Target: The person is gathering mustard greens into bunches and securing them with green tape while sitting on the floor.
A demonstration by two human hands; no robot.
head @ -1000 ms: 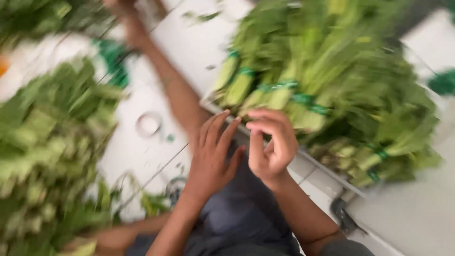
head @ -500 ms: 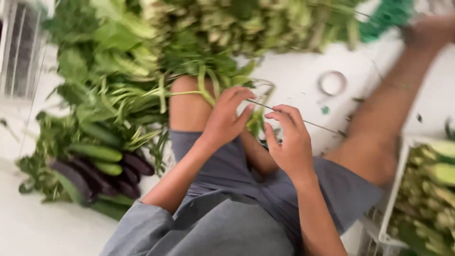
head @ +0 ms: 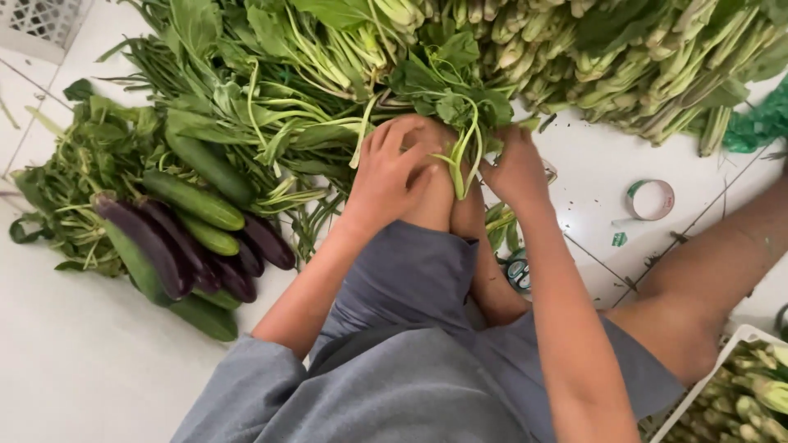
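I sit on a white tiled floor with my knee drawn up. My left hand (head: 394,168) rests on the knee and curls around the stems of a small bunch of leafy greens (head: 455,102). My right hand (head: 519,168) holds the same bunch from the other side, its fingers closed at the stems. The leaves stand up between the two hands. A large heap of loose leafy greens (head: 271,90) lies just beyond my hands.
Purple eggplants (head: 176,246) and green cucumbers (head: 197,197) lie at the left. Tied bundles of stalky greens (head: 624,57) fill the top right. A tape roll (head: 650,199) lies on the floor at the right. A white crate (head: 739,394) of greens sits bottom right.
The view has swung left across the floor. My hands, held empty in front of me before, have moved forward and now grip a bunch of leafy greens.
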